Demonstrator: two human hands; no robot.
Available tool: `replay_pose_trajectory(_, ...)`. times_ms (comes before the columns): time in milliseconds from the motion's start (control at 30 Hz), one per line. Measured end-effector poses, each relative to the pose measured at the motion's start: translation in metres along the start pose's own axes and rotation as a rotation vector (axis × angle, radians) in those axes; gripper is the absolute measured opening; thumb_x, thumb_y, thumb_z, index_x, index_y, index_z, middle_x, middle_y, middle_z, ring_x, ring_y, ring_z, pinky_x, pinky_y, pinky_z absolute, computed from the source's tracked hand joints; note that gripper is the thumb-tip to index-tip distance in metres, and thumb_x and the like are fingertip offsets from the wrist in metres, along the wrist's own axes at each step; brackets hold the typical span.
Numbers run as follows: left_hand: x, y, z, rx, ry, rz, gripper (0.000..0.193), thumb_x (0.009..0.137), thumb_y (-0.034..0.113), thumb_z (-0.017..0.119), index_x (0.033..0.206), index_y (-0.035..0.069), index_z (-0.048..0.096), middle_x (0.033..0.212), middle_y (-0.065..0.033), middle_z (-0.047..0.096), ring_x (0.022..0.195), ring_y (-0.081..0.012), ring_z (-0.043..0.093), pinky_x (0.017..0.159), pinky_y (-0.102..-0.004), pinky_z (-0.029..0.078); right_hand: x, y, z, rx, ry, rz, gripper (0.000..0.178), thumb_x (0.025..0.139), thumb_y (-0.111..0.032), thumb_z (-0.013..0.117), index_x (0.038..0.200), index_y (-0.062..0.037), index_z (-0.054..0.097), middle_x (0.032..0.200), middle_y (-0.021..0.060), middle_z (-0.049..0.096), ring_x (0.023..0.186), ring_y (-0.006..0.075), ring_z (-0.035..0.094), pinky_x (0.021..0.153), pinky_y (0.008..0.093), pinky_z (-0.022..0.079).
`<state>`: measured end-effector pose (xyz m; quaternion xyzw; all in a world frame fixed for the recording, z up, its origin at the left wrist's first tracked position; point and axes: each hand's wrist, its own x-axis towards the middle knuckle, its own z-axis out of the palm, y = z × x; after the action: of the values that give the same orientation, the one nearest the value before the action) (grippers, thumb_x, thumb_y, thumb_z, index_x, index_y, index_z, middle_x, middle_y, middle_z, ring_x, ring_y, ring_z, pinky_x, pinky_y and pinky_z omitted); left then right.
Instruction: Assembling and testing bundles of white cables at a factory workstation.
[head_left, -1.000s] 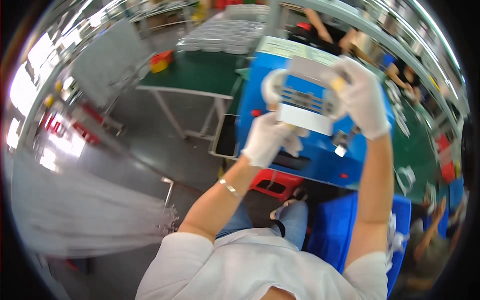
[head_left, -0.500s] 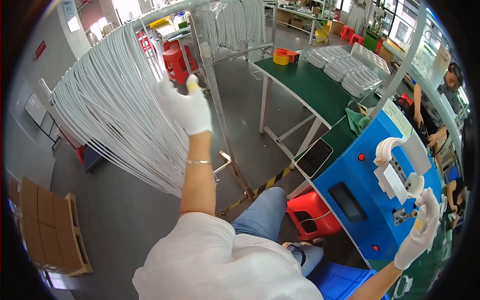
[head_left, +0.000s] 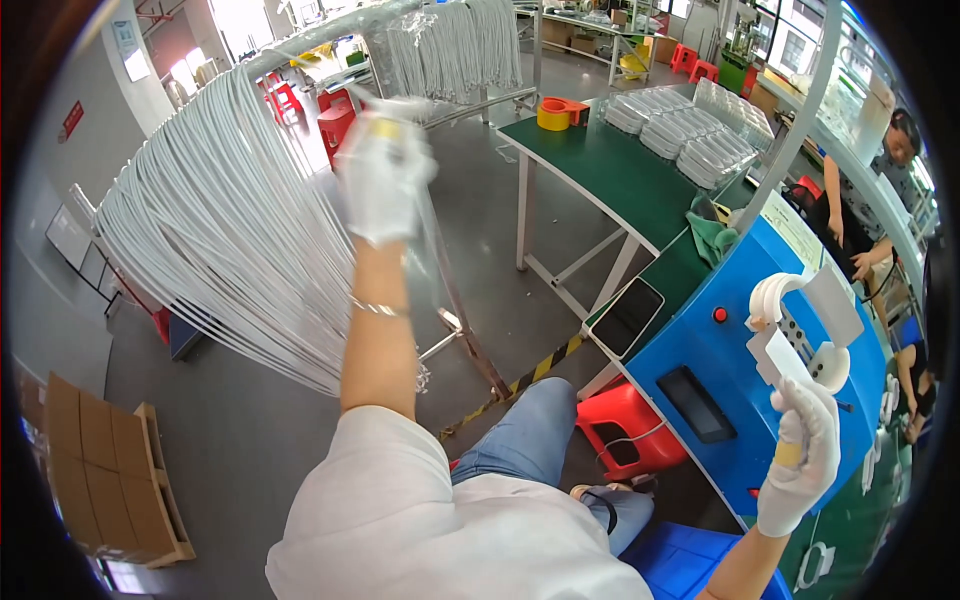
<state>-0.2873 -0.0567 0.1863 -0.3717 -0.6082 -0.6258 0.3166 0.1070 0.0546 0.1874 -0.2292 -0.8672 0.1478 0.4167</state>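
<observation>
My left hand [head_left: 385, 180], in a white glove with a yellow patch, is raised at arm's length beside the hanging bundle of thin white cables [head_left: 215, 225]. Motion smears its fingers, so whether it holds a cable cannot be made out. My right hand [head_left: 803, 455], gloved the same way, is at the blue bench machine [head_left: 745, 275], just below the white curved fixture [head_left: 775, 297] on its top. Its fingers are bent and pressed together; anything within them is hidden. The hand covers the small metal clamp on the machine.
A green table [head_left: 590, 165] carries clear plastic trays [head_left: 715, 155], a tape roll [head_left: 553, 114] and a phone [head_left: 628, 318]. Below are a red stool [head_left: 625, 430] and a blue crate [head_left: 680, 562]. Boxes [head_left: 95, 470] stand at left; a co-worker [head_left: 880, 190] sits at right.
My left hand has moved slightly right relative to the cables and is more blurred. My right hand has come left, from beside the fixture to over the metal clamp, its fingers more bent.
</observation>
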Motion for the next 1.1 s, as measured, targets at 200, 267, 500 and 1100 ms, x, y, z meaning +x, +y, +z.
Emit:
replay_pose_trajectory(200, -0.215, 0.074, 0.079, -1.203, -1.289, -0.874, 0.014, 0.077, 0.004, 0.062, 0.089, 0.005, 0.068, 0.080, -0.0043, 0.064, 0.071, -0.0155, 0.062, 0.064, -0.0306, 0.051, 0.060, -0.029, 0.077, 0.707, -0.394, 0.150, 0.061, 0.087, -0.021, 0.064, 0.136, 0.0043, 0.038, 0.127, 0.0140, 0.053, 0.112, 0.0199, 0.054, 0.100, 0.0333, 0.039)
replay_pose_trajectory(267, -0.263, 0.116, 0.096, -0.669, -1.724, 0.154, 0.018, 0.078, 0.013, 0.056, 0.087, 0.009, 0.071, 0.079, -0.0114, 0.066, 0.073, -0.0290, 0.063, 0.068, -0.0383, 0.051, 0.065, -0.048, 0.077, 0.953, -0.520, 0.440, 0.060, 0.087, -0.019, 0.063, 0.136, 0.0039, 0.039, 0.109, 0.0111, 0.059, 0.096, 0.0141, 0.055, 0.086, 0.0273, 0.043)
replay_pose_trajectory(500, -0.152, 0.125, 0.085, -0.751, -1.494, -0.123, 0.041, 0.063, 0.034, 0.083, 0.085, 0.005, 0.065, 0.075, -0.0116, 0.064, 0.067, -0.0202, 0.060, 0.063, -0.0333, 0.049, 0.017, -0.007, 0.016, 0.653, -0.339, 0.654, 0.028, 0.086, -0.023, 0.064, 0.096, 0.0038, 0.068, 0.068, -0.0017, 0.058, 0.050, 0.0009, 0.039, 0.045, 0.0155, 0.030)
replay_pose_trajectory(1100, -0.174, 0.130, 0.071, -1.549, -1.066, -0.722, 0.036, 0.093, 0.037, 0.053, 0.091, 0.001, 0.059, 0.075, -0.0098, 0.061, 0.058, -0.0128, 0.058, 0.048, -0.0242, 0.046, -0.124, 0.044, -0.039, -0.243, 0.431, 0.333, 0.047, 0.099, -0.032, 0.042, 0.125, 0.0062, 0.051, 0.120, 0.0180, 0.058, 0.114, 0.0246, 0.055, 0.099, 0.0367, 0.041)
